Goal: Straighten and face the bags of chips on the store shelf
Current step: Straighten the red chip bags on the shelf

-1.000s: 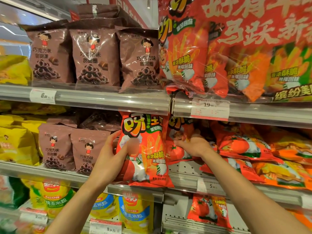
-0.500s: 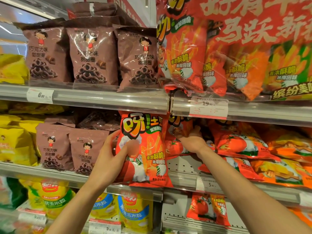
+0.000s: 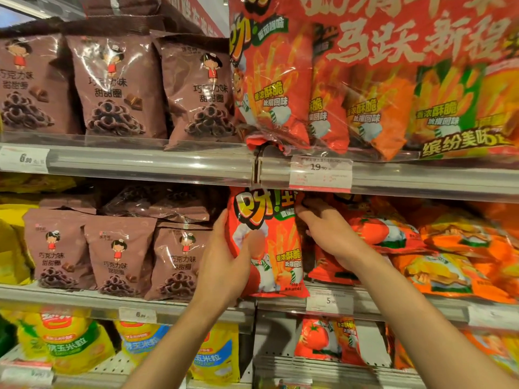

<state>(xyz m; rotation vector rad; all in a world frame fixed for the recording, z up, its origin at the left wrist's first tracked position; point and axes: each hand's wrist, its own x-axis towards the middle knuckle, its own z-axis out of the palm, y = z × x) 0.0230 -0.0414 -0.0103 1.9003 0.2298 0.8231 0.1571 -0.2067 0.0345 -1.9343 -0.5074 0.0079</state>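
A red bag of fries-style chips (image 3: 266, 242) stands upright at the front edge of the middle shelf (image 3: 393, 307), label facing out, its long axis vertical and its top tucked just under the shelf rail above (image 3: 126, 164). The left hand (image 3: 224, 262) grips the bag's left edge, thumb laid across the front and the other fingers wrapped out of sight behind it. The right hand (image 3: 325, 231) is at the bag's upper right corner, its fingers (image 3: 307, 204) curled in behind the top edge; whether they pinch this bag or reach the tomato-printed bags (image 3: 379, 231) lying slumped just behind and to the right cannot be told. Both hands flank the bag, left low, right high, so the bag sits squarely between them. Squaring it up looks to depend on the right hand, nearer the leaning corner and the toppled stock behind. To the left, brown bags of chocolate rings (image 3: 118, 254) stand in a tidy row; to the right, orange bags (image 3: 449, 265) lie flat and appear not yet straightened.
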